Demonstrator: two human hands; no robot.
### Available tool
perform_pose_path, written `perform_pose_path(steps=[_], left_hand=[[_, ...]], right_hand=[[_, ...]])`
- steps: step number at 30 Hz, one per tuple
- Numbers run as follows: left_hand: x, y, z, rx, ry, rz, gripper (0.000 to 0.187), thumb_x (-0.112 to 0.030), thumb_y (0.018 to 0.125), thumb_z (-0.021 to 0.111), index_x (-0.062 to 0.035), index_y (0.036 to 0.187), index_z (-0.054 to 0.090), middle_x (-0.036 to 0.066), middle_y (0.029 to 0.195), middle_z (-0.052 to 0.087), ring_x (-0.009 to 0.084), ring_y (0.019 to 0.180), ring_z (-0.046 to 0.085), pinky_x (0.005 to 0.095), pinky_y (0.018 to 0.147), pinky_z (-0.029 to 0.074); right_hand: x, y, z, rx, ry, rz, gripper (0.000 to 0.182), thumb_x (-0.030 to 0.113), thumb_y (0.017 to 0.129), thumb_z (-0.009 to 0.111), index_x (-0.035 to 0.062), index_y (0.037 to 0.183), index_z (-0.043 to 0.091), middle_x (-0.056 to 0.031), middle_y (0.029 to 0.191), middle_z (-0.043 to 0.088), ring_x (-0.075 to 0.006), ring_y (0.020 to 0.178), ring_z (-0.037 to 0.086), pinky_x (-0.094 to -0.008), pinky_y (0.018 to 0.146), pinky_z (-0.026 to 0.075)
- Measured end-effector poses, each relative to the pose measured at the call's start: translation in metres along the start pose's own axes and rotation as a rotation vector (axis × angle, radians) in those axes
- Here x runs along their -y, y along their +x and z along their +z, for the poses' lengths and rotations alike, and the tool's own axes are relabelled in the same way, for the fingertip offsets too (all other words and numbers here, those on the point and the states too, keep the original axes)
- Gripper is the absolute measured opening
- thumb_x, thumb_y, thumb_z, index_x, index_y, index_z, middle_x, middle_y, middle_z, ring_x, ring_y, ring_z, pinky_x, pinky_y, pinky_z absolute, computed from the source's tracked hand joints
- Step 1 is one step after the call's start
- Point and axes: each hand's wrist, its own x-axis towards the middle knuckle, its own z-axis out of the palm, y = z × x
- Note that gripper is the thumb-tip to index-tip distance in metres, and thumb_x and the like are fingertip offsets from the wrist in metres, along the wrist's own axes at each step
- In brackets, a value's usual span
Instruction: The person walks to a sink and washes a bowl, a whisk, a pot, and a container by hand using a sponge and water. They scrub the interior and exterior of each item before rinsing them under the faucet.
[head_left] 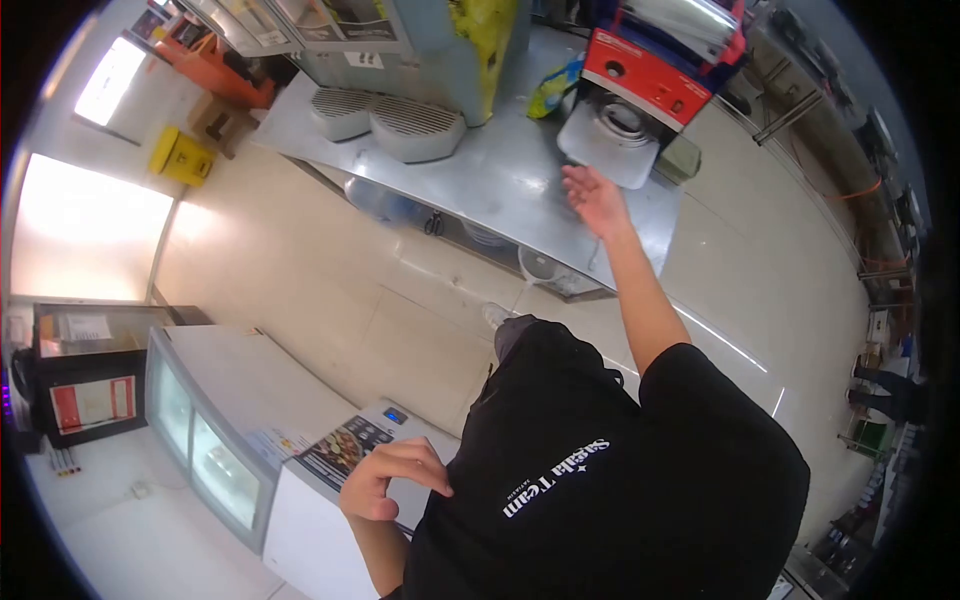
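My right hand (597,202) reaches over the steel table with its palm turned up and fingers loosely apart, holding nothing. Just in front of its fingertips is the white pull-out tray (590,150) with a round metal ring (622,120). That tray sits beneath a red-fronted machine (645,78) that looks like a cup sealer. My left hand (400,475) is down by my side, beside a white appliance (310,520) with a printed food picture on top. Its fingers are bent but loose, the thumb is apart, and it holds nothing.
The steel table (520,190) also carries a large drink dispenser (440,60) with two grey drip trays (415,130). A yellow-green packet (550,95) lies beside the red machine. Under the tabletop are a white bucket (537,265) and other items. A glass-door display fridge (215,440) stands at left.
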Motion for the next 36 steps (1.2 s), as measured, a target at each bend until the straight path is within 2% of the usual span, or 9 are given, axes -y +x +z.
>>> perform_pose_path(steps=[4, 9, 13, 15, 17, 21, 24, 30, 36], left_hand=[[0.020, -0.014, -0.089, -0.244, -0.087, -0.118, 0.065, -0.059, 0.083, 0.048, 0.0041, 0.085, 0.063, 0.010, 0.079, 0.060, 0.0213, 0.076, 0.056, 0.0311, 0.070, 0.042], [0.116, -0.096, -0.214, -0.860, -0.248, -0.379, 0.059, -0.056, 0.085, 0.049, 0.0003, 0.101, 0.060, 0.006, 0.076, 0.059, 0.0145, 0.072, 0.055, 0.0285, 0.068, 0.044], [0.216, -0.206, -0.244, -1.267, -0.139, -1.017, 0.036, -0.038, 0.092, 0.045, -0.0072, 0.105, 0.060, 0.005, 0.070, 0.058, 0.0155, 0.063, 0.056, 0.0311, 0.054, 0.045], [0.337, -0.322, -0.233, -0.854, 0.430, -1.142, 0.032, -0.033, 0.089, 0.047, -0.0066, 0.099, 0.062, 0.009, 0.068, 0.060, 0.0196, 0.060, 0.057, 0.0338, 0.052, 0.046], [0.343, -0.358, -0.216, -0.466, 0.388, -1.098, 0.034, -0.036, 0.085, 0.050, -0.0066, 0.092, 0.065, 0.015, 0.069, 0.061, 0.0233, 0.060, 0.059, 0.0369, 0.056, 0.048], [0.314, -0.397, -0.264, -0.554, 0.021, -1.310, 0.038, -0.040, 0.084, 0.050, -0.0061, 0.091, 0.065, 0.013, 0.068, 0.062, 0.0225, 0.060, 0.059, 0.0366, 0.057, 0.048], [0.295, -0.393, -0.364, -0.504, 0.048, -1.322, 0.041, -0.044, 0.084, 0.050, -0.0058, 0.090, 0.065, 0.012, 0.068, 0.062, 0.0219, 0.061, 0.059, 0.0364, 0.058, 0.048], [0.262, -0.289, -0.659, -0.397, 0.412, -1.156, 0.035, -0.037, 0.085, 0.057, -0.0042, 0.097, 0.060, 0.009, 0.074, 0.062, 0.0167, 0.060, 0.059, 0.0302, 0.055, 0.048], [0.154, -0.130, -0.817, -0.487, 0.667, -0.821, 0.038, -0.040, 0.083, 0.057, -0.0038, 0.094, 0.063, 0.014, 0.074, 0.063, 0.0244, 0.072, 0.061, 0.0358, 0.069, 0.048]], right_hand=[[0.021, 0.057, -0.004, -0.304, -0.062, -0.075, 0.020, 0.015, 0.090, 0.048, -0.0019, 0.101, 0.050, -0.0182, 0.101, 0.060, -0.0203, 0.079, 0.059, -0.0268, 0.061, 0.049], [0.035, 0.121, -0.049, -0.287, 0.172, -0.254, 0.009, -0.001, 0.080, 0.049, -0.0043, 0.088, 0.051, -0.0196, 0.092, 0.059, -0.0239, 0.081, 0.058, -0.0314, 0.069, 0.052], [0.071, 0.122, -0.055, -0.534, -0.036, -0.126, 0.005, -0.003, 0.076, 0.053, 0.0006, 0.076, 0.050, -0.0092, 0.079, 0.058, -0.0204, 0.079, 0.061, -0.0275, 0.066, 0.053], [0.078, 0.116, -0.039, -0.602, -0.026, -0.089, 0.001, 0.002, 0.078, 0.052, 0.0032, 0.079, 0.052, -0.0082, 0.075, 0.058, -0.0192, 0.075, 0.061, -0.0280, 0.060, 0.052], [0.079, 0.105, -0.029, -0.800, -0.324, -0.023, 0.007, 0.011, 0.081, 0.050, 0.0056, 0.081, 0.053, -0.0072, 0.073, 0.059, -0.0172, 0.067, 0.060, -0.0278, 0.050, 0.049], [0.042, 0.111, -0.024, -0.831, -1.132, -0.162, 0.015, 0.020, 0.078, 0.046, 0.0085, 0.084, 0.052, -0.0046, 0.056, 0.050, -0.0110, 0.044, 0.046, -0.0285, 0.034, 0.034], [-0.052, 0.107, 0.021, -0.903, -1.047, -0.137, 0.018, 0.023, 0.080, 0.048, 0.0088, 0.089, 0.053, -0.0061, 0.066, 0.054, -0.0136, 0.050, 0.050, -0.0283, 0.042, 0.040], [-0.225, 0.089, 0.177, -0.505, -0.938, 0.647, 0.023, 0.029, 0.083, 0.055, 0.0107, 0.098, 0.054, -0.0080, 0.078, 0.060, -0.0206, 0.072, 0.058, -0.0359, 0.060, 0.045], [-0.374, 0.133, 0.164, -0.570, -0.512, 0.692, 0.022, 0.027, 0.085, 0.055, 0.0093, 0.098, 0.054, -0.0109, 0.093, 0.062, -0.0221, 0.082, 0.060, -0.0379, 0.074, 0.049]])
